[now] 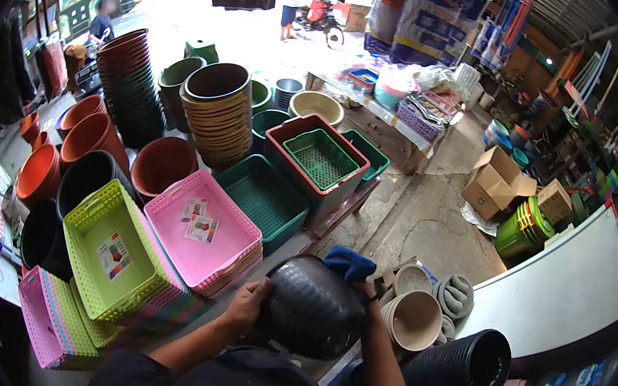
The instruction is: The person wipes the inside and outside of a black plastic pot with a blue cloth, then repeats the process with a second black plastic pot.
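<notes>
A shiny black plastic pot (312, 310) with a ribbed side is tipped on its side in front of my body. My left hand (246, 305) grips its left edge, thumb on the near side and fingers mostly hidden behind. At the far right edge of the pot, my right hand (371, 303) is closed on a dark blue cloth (349, 263), which lies against the upper rim. Most of the right hand's fingers are hidden by the cloth and the pot. Left of the pot stand stacked pink baskets (203, 235) and stacked lime-green baskets (110, 255).
Beige pots (416, 319) and nested black pots (456, 367) lie close on my right. Tall stacks of brown pots (216, 112) and a dark green basket (263, 199) fill the display ahead. A cardboard box (492, 184) sits on the floor; a person (291, 3) stands outside.
</notes>
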Action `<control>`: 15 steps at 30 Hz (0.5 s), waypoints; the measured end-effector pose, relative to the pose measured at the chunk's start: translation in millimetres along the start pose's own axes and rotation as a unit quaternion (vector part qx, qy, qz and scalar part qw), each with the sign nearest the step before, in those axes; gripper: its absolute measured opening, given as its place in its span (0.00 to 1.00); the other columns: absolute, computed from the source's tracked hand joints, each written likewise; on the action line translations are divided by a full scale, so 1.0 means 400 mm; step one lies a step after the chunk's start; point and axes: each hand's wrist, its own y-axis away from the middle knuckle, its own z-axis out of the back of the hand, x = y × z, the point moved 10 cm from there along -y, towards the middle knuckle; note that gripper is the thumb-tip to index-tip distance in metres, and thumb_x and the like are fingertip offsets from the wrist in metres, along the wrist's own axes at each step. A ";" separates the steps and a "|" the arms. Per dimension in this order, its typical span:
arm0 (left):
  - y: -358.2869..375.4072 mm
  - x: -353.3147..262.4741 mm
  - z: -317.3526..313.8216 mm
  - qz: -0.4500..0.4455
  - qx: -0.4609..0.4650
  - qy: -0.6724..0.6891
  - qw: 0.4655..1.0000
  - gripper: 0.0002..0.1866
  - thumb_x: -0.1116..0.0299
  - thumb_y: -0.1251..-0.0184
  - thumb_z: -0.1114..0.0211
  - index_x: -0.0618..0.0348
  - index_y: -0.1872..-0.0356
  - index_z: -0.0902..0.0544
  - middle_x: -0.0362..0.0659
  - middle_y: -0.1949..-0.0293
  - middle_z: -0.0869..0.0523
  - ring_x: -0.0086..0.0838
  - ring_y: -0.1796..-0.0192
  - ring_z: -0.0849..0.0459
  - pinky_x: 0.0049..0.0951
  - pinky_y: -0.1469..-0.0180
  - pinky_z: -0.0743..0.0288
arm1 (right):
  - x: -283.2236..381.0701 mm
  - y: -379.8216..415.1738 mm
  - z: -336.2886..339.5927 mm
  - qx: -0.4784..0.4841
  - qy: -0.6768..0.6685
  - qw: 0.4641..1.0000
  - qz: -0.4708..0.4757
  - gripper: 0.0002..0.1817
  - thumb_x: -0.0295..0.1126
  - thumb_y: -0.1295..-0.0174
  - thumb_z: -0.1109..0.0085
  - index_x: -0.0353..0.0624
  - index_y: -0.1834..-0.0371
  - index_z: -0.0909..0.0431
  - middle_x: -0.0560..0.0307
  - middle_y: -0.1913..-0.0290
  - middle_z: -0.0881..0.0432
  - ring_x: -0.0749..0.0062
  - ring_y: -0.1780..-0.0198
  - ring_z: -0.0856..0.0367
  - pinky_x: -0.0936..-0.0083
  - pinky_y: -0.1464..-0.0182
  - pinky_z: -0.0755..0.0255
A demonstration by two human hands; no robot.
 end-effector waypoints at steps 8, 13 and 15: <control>-0.079 0.033 -0.117 0.021 -0.023 0.205 0.978 0.38 0.37 0.28 0.65 0.63 0.35 0.34 0.55 0.40 0.24 0.46 0.39 0.23 0.47 0.36 0.28 | -0.119 0.129 -0.021 -0.366 0.478 0.521 0.605 0.36 0.55 0.37 0.56 0.32 0.39 0.30 0.37 0.39 0.26 0.49 0.37 0.28 0.53 0.34 0.38; -0.099 0.092 -0.115 0.112 -0.019 0.126 0.986 0.46 0.28 0.35 0.67 0.60 0.32 0.39 0.54 0.39 0.26 0.42 0.36 0.25 0.43 0.35 0.31 | 0.057 0.255 -0.312 -0.309 0.548 0.543 0.556 0.41 0.55 0.40 0.51 0.38 0.29 0.40 0.43 0.28 0.39 0.50 0.26 0.44 0.48 0.28 0.54; -0.101 0.133 -0.103 0.125 0.024 -0.036 0.991 0.56 0.19 0.48 0.72 0.57 0.29 0.40 0.54 0.34 0.29 0.43 0.32 0.30 0.45 0.30 0.37 | 0.068 0.217 -0.331 -0.257 0.676 0.512 0.464 0.43 0.55 0.43 0.48 0.39 0.28 0.40 0.43 0.27 0.40 0.49 0.25 0.46 0.46 0.28 0.55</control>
